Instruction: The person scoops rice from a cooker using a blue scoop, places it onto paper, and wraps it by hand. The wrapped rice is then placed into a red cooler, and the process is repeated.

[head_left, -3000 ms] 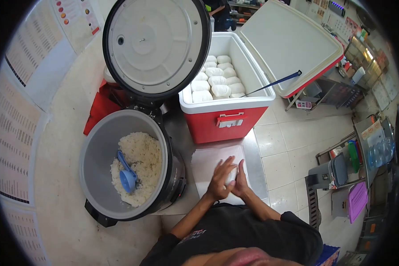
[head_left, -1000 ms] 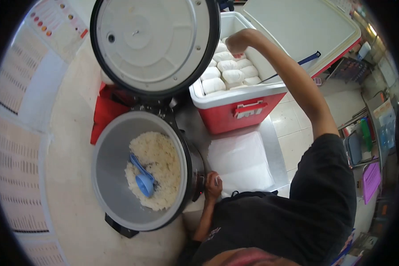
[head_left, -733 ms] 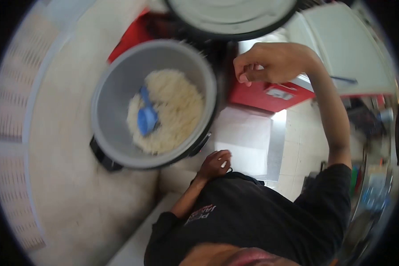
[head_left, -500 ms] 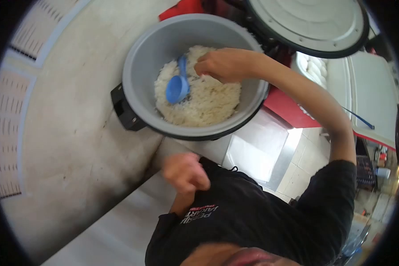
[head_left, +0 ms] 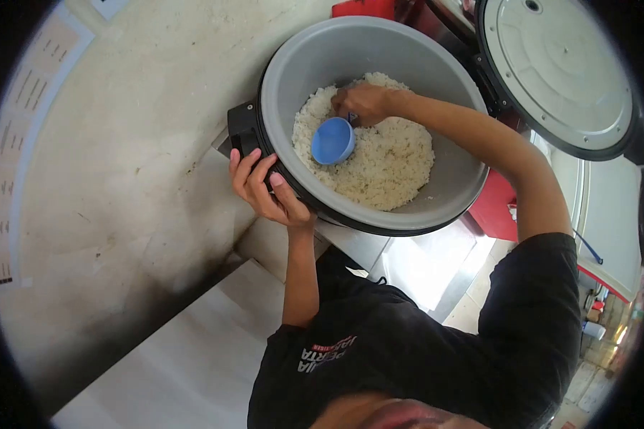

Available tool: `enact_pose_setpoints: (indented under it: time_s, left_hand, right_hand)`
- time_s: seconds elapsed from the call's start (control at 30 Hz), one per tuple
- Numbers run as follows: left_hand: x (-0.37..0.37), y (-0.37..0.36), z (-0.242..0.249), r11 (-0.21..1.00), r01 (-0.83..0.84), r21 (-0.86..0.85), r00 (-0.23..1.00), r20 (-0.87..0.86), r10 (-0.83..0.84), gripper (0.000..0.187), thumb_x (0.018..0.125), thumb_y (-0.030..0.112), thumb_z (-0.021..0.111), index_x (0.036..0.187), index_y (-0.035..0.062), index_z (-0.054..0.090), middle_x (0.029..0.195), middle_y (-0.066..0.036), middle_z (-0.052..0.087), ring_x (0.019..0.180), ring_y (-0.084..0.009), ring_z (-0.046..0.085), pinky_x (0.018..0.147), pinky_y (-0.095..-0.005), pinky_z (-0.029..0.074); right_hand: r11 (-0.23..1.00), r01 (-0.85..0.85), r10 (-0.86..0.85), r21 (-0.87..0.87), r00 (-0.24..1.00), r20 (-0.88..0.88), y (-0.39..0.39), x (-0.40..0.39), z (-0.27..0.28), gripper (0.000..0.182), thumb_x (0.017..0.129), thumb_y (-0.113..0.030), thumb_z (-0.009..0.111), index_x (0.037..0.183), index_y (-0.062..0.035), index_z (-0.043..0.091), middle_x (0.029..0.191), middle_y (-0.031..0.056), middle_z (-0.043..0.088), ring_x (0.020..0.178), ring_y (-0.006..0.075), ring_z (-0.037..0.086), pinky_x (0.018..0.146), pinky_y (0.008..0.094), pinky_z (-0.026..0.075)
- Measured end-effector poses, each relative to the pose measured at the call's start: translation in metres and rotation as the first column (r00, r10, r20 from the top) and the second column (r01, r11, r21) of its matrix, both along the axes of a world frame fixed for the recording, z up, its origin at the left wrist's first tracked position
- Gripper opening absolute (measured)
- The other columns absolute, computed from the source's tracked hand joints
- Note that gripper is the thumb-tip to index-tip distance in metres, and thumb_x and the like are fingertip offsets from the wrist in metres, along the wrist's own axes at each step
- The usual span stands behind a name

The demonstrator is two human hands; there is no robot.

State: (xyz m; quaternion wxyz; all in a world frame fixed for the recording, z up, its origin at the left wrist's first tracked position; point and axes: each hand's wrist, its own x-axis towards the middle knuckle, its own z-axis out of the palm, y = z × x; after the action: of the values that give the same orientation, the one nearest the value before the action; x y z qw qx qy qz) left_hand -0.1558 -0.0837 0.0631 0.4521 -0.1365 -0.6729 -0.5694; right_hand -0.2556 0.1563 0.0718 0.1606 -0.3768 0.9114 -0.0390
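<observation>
A large grey rice cooker pot [head_left: 286, 79] holds white rice [head_left: 397, 161]. My left hand [head_left: 270, 189] is at the cooker's left side, its fingers resting on the outer edge beside the black handle [head_left: 245, 130] and gripping there. Inside the pot, my right hand [head_left: 365, 104] is closed around the handle of a blue scoop [head_left: 333, 141]. The scoop's round bowl lies on the rice, its hollow facing up; most of its handle is hidden by my fingers.
The cooker's open lid [head_left: 558, 64] stands at the upper right. A red and white cooler box [head_left: 608, 214] is on the right. Papers [head_left: 28, 107] are on the pale surface at the far left. A red object [head_left: 365, 8] sits behind the pot.
My right hand has moved left and taken hold of the scoop. My left hand has risen from near my body to the cooker's side. The view has shifted.
</observation>
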Motion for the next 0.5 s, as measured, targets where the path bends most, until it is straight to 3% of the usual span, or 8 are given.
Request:
enact_pose_setpoints:
  time_s: [0.13, 0.2, 0.23, 0.37, 0.43, 0.5]
  left_hand:
    - [-0.001, -0.003, -0.002, 1.0, 0.004, -0.016, 1.0, -0.019, -0.004, 0.029, 0.09, 0.018, 0.044, 0.094, -0.0048, 0.061, 0.11, -0.018, 0.053, 0.122, -0.037, 0.039, 0.103, -0.0503, 0.03]
    - [-0.001, -0.001, -0.003, 1.0, 0.006, -0.003, 1.0, -0.009, -0.006, 0.029, 0.09, 0.018, 0.044, 0.094, -0.0045, 0.061, 0.111, -0.018, 0.053, 0.122, -0.0371, 0.04, 0.103, -0.0512, 0.03]
    - [0.0, -0.001, -0.003, 1.0, 0.011, 0.001, 1.0, -0.007, -0.011, 0.029, 0.09, 0.018, 0.044, 0.094, -0.0045, 0.061, 0.111, -0.018, 0.053, 0.122, -0.0371, 0.04, 0.103, -0.0512, 0.03]
    - [-0.001, -0.002, -0.005, 1.0, 0.001, -0.004, 1.0, -0.021, -0.001, 0.028, 0.091, 0.018, 0.044, 0.094, -0.004, 0.061, 0.112, -0.017, 0.052, 0.121, -0.0371, 0.04, 0.103, -0.0518, 0.03]
    - [-0.002, -0.001, -0.006, 1.0, -0.001, 0.018, 1.0, -0.028, 0.002, 0.028, 0.09, 0.018, 0.044, 0.094, -0.0037, 0.062, 0.111, -0.017, 0.053, 0.121, -0.0372, 0.04, 0.103, -0.0521, 0.03]
    - [-0.002, -0.002, -0.006, 1.0, 0.001, 0.015, 0.999, -0.035, -0.001, 0.028, 0.09, 0.018, 0.045, 0.094, -0.0033, 0.062, 0.111, -0.017, 0.053, 0.121, -0.0371, 0.04, 0.103, -0.0523, 0.03]
  right_hand:
    - [0.985, -0.17, 0.167, -0.041, 0.983, -0.078, 0.001, 0.017, -0.001, 0.025, 0.07, -0.009, 0.072, 0.094, -0.0064, 0.065, 0.097, 0.0096, 0.061, 0.093, 0.0304, 0.06, 0.081, 0.0408, 0.048]
    - [0.985, -0.144, 0.142, -0.098, 0.99, -0.025, 0.003, 0.029, 0.004, 0.026, 0.073, -0.013, 0.072, 0.096, -0.0039, 0.063, 0.098, 0.0111, 0.061, 0.096, 0.031, 0.059, 0.084, 0.041, 0.047]
    - [0.999, -0.051, 0.05, -0.002, 0.994, 0.093, 0.002, 0.032, 0.006, 0.026, 0.075, -0.015, 0.071, 0.096, -0.0019, 0.062, 0.1, 0.0138, 0.06, 0.1, 0.0307, 0.057, 0.086, 0.0414, 0.046]
    - [0.999, 0.041, -0.046, 0.034, 0.986, 0.157, 0.002, 0.039, 0.013, 0.026, 0.077, -0.014, 0.07, 0.097, -0.0019, 0.059, 0.099, 0.0152, 0.06, 0.1, 0.0307, 0.057, 0.088, 0.0422, 0.045]
    - [0.996, -0.079, 0.08, 0.03, 0.996, -0.029, 0.009, 0.044, 0.01, 0.026, 0.078, -0.015, 0.069, 0.096, -0.0009, 0.056, 0.093, 0.0153, 0.062, 0.096, 0.0328, 0.059, 0.085, 0.0428, 0.046]
    - [0.997, -0.072, 0.074, 0.034, 0.995, -0.066, 0.018, 0.045, 0.018, 0.028, 0.079, -0.014, 0.067, 0.099, 0.0007, 0.055, 0.089, 0.0158, 0.062, 0.092, 0.0347, 0.059, 0.082, 0.0438, 0.046]
